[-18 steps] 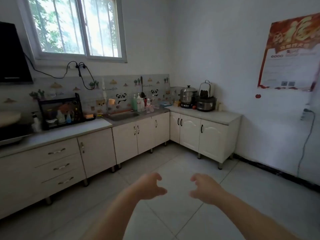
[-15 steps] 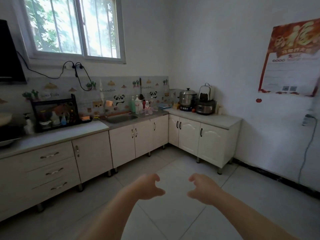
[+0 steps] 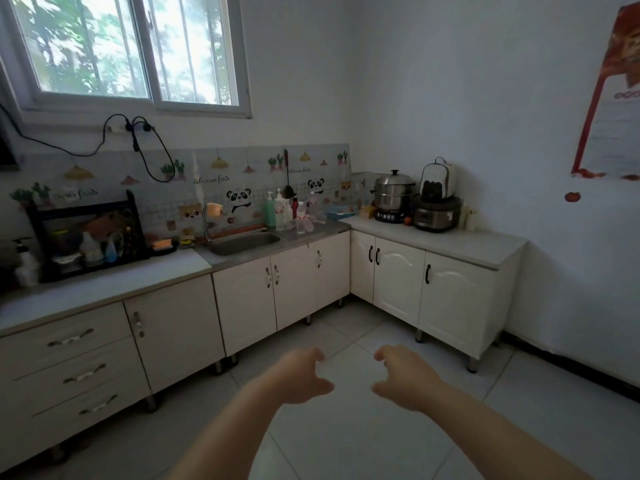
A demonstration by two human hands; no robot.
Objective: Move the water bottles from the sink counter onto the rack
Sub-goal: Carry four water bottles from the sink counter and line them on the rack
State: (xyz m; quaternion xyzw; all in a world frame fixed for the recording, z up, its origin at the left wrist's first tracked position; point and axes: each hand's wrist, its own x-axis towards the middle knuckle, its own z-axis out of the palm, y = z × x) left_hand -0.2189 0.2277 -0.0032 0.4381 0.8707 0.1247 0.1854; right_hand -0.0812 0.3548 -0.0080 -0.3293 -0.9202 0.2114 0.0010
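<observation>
Small clear water bottles (image 3: 302,220) with pink labels stand on the grey sink counter (image 3: 322,231), right of the steel sink (image 3: 242,242). A black rack (image 3: 85,237) holding bottles and jars sits on the counter at the far left. My left hand (image 3: 300,375) and my right hand (image 3: 403,377) hover low over the tiled floor, well short of the counter. Both hold nothing, with fingers loosely curled and apart.
Soap and detergent bottles (image 3: 277,211) stand behind the water bottles. A steel pot (image 3: 394,192), a rice cooker (image 3: 435,213) and a white appliance (image 3: 437,180) occupy the corner counter on the right. White cabinets (image 3: 294,285) run below. A pump bottle (image 3: 26,265) stands left of the rack.
The view has come closer to the counter and swung a little left. Both hands keep the same curled pose in front of me.
</observation>
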